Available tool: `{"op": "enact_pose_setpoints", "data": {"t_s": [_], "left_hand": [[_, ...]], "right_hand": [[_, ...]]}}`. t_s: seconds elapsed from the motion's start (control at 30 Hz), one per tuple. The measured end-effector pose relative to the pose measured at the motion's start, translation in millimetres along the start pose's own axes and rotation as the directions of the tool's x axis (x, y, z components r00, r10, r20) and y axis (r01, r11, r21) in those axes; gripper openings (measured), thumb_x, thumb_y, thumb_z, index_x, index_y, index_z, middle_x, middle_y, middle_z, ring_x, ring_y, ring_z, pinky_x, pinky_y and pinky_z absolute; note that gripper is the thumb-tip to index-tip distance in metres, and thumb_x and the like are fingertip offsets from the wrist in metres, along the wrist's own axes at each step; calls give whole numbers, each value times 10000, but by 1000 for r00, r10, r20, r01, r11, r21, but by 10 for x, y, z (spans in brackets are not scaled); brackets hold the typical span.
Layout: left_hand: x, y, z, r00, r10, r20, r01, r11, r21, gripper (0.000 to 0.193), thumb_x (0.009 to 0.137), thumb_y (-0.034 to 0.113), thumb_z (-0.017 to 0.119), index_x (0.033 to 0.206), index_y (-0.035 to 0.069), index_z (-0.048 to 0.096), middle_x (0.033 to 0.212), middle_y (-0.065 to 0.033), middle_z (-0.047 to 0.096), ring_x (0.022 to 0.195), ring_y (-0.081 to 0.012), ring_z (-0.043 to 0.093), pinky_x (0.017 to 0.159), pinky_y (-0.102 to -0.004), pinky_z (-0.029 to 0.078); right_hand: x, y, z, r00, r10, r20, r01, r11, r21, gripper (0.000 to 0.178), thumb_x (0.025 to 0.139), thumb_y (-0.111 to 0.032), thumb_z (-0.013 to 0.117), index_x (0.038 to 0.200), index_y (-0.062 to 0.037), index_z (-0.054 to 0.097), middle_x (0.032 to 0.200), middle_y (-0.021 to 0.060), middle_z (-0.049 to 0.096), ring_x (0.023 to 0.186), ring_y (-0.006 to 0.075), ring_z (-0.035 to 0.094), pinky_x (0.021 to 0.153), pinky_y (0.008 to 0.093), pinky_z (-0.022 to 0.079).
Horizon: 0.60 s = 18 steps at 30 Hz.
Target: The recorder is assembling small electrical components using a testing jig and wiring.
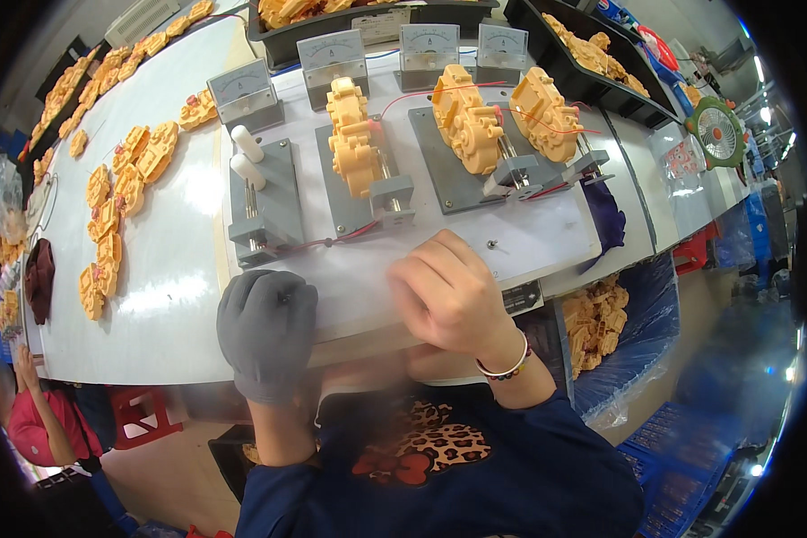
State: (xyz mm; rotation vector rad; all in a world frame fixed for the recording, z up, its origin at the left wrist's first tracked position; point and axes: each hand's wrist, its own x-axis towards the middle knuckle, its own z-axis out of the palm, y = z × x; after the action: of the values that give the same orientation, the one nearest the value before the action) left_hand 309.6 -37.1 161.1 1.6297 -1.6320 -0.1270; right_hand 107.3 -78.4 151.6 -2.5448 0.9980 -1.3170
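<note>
My left hand [269, 334], in a grey glove, is curled into a fist at the table's front edge, just below the leftmost grey test fixture [278, 202] with two white pegs. My bare right hand [448, 294] is curled too, slightly blurred, over the white board [538, 238]. Nothing sticks out of either hand; their palms are hidden. Yellow plastic gearbox housings stand on the other fixtures: one gearbox [353, 139] on the middle base, and a second gearbox [466, 121] and third gearbox [544, 115] side by side on the right. Thin red wires run among them.
Several analog meters [332, 67] line the back of the board. Loose gearboxes [130, 184] lie in rows at left. Black bins [592, 58] of yellow parts stand behind; a lined bin [628, 323] is at lower right. A green fan [715, 133] stands far right. Another person [49, 417] sits left.
</note>
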Motion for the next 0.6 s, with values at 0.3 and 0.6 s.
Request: {"op": "enact_pose_setpoints", "data": {"t_s": [0.3,0.6], "left_hand": [[66,271,-61,953,292,-77,-301,940,-158,135,713,37,684,830,83,636,777,-69,610,767,-282,601,697,-389,485],[1309,635,138,774,264,576,-484,833,268,357,889,399,601,1072,93,622,972,-172,664,893,-369,632,779,-414,485]], "right_hand": [[43,6,-144,984,161,-81,-134,955,266,442,716,-48,733,1123,-11,564,996,120,601,875,261,581,741,345,479],[42,-52,-51,988,148,-53,-99,850,517,548,641,-80,654,1169,19,546,999,140,619,801,259,612,727,316,504]]}}
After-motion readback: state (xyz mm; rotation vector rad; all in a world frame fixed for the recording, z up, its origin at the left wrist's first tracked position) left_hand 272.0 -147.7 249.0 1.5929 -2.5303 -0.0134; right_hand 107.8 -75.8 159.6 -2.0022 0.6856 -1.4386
